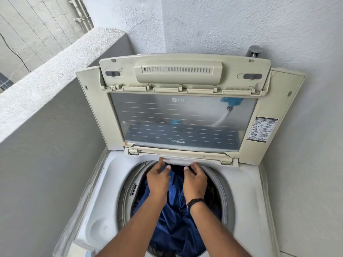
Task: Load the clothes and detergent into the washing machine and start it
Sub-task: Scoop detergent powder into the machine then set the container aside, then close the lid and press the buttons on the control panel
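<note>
The big white top-loading washing machine (246, 191) stands in a corner between rough white walls (222, 25). Its cream plastic lid with a clear window (181, 119) is folded up and leans back. Below it is the round open drum (128, 184). A pile of dark blue cloth (175, 225) is inside the drum, so at least some clothes are in. I cannot see any detergent.

Both arms reach over the drum toward the back rim. There sits a small pale drawer front (177, 161), wide from left to right, just under the lid hinge. It may be the place for the soap, but I cannot be sure.

The left hand (158, 179) and the right hand (194, 179) are side by side, just about as near to it as each other. The left fingers (161, 162) touch its left end and the right fingers (194, 166) curl at its right end. The fingers are bent, but I cannot tell if they really grip it. The drawer lies straight ahead of the fingers, above the blue cloth. A dark bead bracelet (195, 202) is on the right wrist.
</note>
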Action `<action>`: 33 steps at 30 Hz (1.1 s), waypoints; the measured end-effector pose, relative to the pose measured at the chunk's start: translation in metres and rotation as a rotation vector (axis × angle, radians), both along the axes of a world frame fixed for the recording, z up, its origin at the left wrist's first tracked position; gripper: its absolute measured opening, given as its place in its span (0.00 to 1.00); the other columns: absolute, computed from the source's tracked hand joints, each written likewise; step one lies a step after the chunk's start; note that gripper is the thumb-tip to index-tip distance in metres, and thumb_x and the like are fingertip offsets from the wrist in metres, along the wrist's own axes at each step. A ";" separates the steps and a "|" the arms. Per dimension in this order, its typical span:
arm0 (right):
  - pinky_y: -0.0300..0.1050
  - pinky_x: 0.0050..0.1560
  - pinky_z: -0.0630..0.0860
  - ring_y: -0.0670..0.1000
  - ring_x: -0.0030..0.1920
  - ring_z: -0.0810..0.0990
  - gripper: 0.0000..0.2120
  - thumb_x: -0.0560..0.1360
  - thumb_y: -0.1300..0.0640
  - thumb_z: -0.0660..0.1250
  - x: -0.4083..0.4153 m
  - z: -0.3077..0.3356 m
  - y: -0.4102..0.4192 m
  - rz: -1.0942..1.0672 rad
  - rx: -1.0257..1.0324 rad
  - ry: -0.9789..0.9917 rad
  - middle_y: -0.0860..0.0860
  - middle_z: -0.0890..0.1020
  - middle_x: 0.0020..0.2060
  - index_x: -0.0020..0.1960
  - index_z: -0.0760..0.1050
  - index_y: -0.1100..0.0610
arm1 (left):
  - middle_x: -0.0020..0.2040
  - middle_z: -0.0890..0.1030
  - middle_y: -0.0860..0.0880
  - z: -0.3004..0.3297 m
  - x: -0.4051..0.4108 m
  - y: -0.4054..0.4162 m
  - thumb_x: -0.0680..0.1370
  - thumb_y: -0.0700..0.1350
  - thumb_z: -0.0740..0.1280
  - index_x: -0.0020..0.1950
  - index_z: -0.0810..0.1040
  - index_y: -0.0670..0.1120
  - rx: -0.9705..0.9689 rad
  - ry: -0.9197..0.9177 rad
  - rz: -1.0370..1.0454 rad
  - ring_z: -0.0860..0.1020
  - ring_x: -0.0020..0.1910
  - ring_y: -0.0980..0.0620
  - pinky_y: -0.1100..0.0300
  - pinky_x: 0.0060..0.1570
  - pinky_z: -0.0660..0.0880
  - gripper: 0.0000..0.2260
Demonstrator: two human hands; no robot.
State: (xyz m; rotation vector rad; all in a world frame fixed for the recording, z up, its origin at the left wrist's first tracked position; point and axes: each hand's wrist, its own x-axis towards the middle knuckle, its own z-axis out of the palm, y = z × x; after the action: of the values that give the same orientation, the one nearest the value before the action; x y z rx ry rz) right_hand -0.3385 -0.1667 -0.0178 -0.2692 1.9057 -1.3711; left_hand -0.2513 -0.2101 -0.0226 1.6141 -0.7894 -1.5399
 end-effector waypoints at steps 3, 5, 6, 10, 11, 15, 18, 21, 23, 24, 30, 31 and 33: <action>0.28 0.54 0.66 0.40 0.61 0.71 0.27 0.80 0.61 0.64 0.007 0.000 0.001 0.068 -0.004 -0.054 0.51 0.72 0.71 0.78 0.62 0.58 | 0.63 0.78 0.51 0.000 -0.006 0.007 0.80 0.34 0.67 0.73 0.72 0.46 0.038 0.072 -0.080 0.78 0.52 0.57 0.54 0.60 0.76 0.22; 0.23 0.49 0.65 0.42 0.64 0.71 0.27 0.81 0.61 0.64 0.005 -0.004 0.001 0.090 0.013 -0.074 0.51 0.71 0.73 0.78 0.61 0.58 | 0.65 0.77 0.52 -0.001 -0.009 0.008 0.81 0.35 0.66 0.76 0.70 0.46 0.065 0.088 -0.097 0.78 0.56 0.55 0.52 0.64 0.75 0.23; 0.21 0.47 0.66 0.43 0.65 0.72 0.27 0.81 0.61 0.64 0.004 -0.006 0.001 0.097 0.023 -0.081 0.51 0.71 0.73 0.78 0.61 0.58 | 0.66 0.77 0.55 -0.001 -0.011 0.008 0.81 0.35 0.66 0.77 0.68 0.47 0.071 0.090 -0.106 0.78 0.56 0.55 0.52 0.64 0.75 0.24; 0.26 0.52 0.68 0.42 0.61 0.73 0.25 0.81 0.63 0.62 -0.006 -0.010 -0.001 0.188 0.044 -0.055 0.56 0.71 0.73 0.77 0.61 0.60 | 0.70 0.75 0.58 0.001 -0.015 0.012 0.81 0.34 0.64 0.80 0.62 0.48 0.064 0.076 -0.177 0.77 0.60 0.54 0.55 0.62 0.75 0.28; 0.25 0.50 0.71 0.45 0.62 0.75 0.26 0.81 0.63 0.61 -0.007 -0.008 -0.001 0.223 0.043 -0.052 0.57 0.72 0.71 0.78 0.60 0.60 | 0.78 0.65 0.55 0.000 -0.015 0.013 0.81 0.34 0.64 0.80 0.61 0.48 0.061 0.078 -0.198 0.74 0.69 0.52 0.52 0.68 0.73 0.29; 0.52 0.69 0.72 0.56 0.70 0.73 0.28 0.80 0.62 0.63 -0.011 -0.006 0.004 0.218 0.018 -0.079 0.52 0.69 0.73 0.78 0.60 0.59 | 0.72 0.70 0.55 0.003 -0.010 0.013 0.82 0.35 0.64 0.78 0.65 0.48 0.069 0.116 -0.127 0.75 0.62 0.54 0.52 0.68 0.72 0.26; 0.51 0.61 0.78 0.56 0.61 0.80 0.24 0.79 0.64 0.65 -0.025 -0.021 0.005 -0.054 -0.047 -0.271 0.58 0.77 0.65 0.74 0.66 0.62 | 0.63 0.78 0.47 0.000 -0.003 -0.005 0.82 0.37 0.65 0.73 0.72 0.43 0.157 0.192 0.057 0.78 0.61 0.48 0.50 0.57 0.78 0.18; 0.44 0.51 0.79 0.58 0.56 0.82 0.17 0.80 0.65 0.64 -0.037 -0.022 0.006 -0.228 -0.123 -0.503 0.63 0.80 0.60 0.68 0.71 0.67 | 0.60 0.81 0.43 0.000 -0.001 -0.020 0.83 0.41 0.65 0.62 0.77 0.41 0.254 0.243 0.124 0.80 0.59 0.46 0.52 0.50 0.78 0.09; 0.46 0.52 0.80 0.61 0.58 0.82 0.06 0.80 0.68 0.62 -0.043 -0.021 0.003 -0.279 -0.193 -0.624 0.66 0.80 0.58 0.56 0.75 0.67 | 0.60 0.82 0.41 0.000 -0.001 -0.026 0.83 0.41 0.63 0.57 0.79 0.42 0.276 0.252 0.127 0.80 0.57 0.45 0.51 0.53 0.77 0.06; 0.48 0.52 0.82 0.63 0.58 0.82 0.05 0.80 0.70 0.61 -0.044 -0.021 0.000 -0.320 -0.223 -0.679 0.68 0.79 0.58 0.54 0.74 0.67 | 0.60 0.82 0.40 -0.001 -0.001 -0.028 0.83 0.40 0.62 0.57 0.79 0.43 0.276 0.261 0.122 0.80 0.58 0.44 0.51 0.57 0.76 0.07; 0.48 0.48 0.83 0.61 0.55 0.82 0.18 0.78 0.76 0.55 -0.040 -0.027 0.001 -0.397 -0.309 -0.835 0.68 0.79 0.57 0.67 0.69 0.72 | 0.63 0.80 0.42 0.002 0.001 -0.026 0.84 0.39 0.60 0.56 0.77 0.44 0.280 0.293 0.041 0.76 0.67 0.43 0.49 0.61 0.73 0.07; 0.49 0.49 0.83 0.61 0.56 0.82 0.16 0.79 0.74 0.56 -0.039 -0.027 0.000 -0.384 -0.299 -0.825 0.67 0.79 0.57 0.66 0.69 0.71 | 0.66 0.79 0.42 0.003 0.002 -0.027 0.84 0.41 0.60 0.58 0.78 0.43 0.290 0.285 0.017 0.75 0.67 0.44 0.48 0.61 0.73 0.08; 0.50 0.50 0.82 0.60 0.56 0.82 0.11 0.81 0.68 0.60 -0.037 -0.022 0.001 -0.301 -0.251 -0.784 0.66 0.80 0.58 0.63 0.72 0.69 | 0.71 0.73 0.40 0.008 0.007 -0.026 0.84 0.45 0.63 0.69 0.74 0.41 0.318 0.270 -0.026 0.73 0.70 0.43 0.47 0.64 0.73 0.15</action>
State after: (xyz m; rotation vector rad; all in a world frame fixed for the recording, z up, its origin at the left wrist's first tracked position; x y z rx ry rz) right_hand -0.3752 -0.1655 -0.0394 0.4064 1.1470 -1.6005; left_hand -0.2444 -0.2360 -0.0144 1.5704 -0.4360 -1.9282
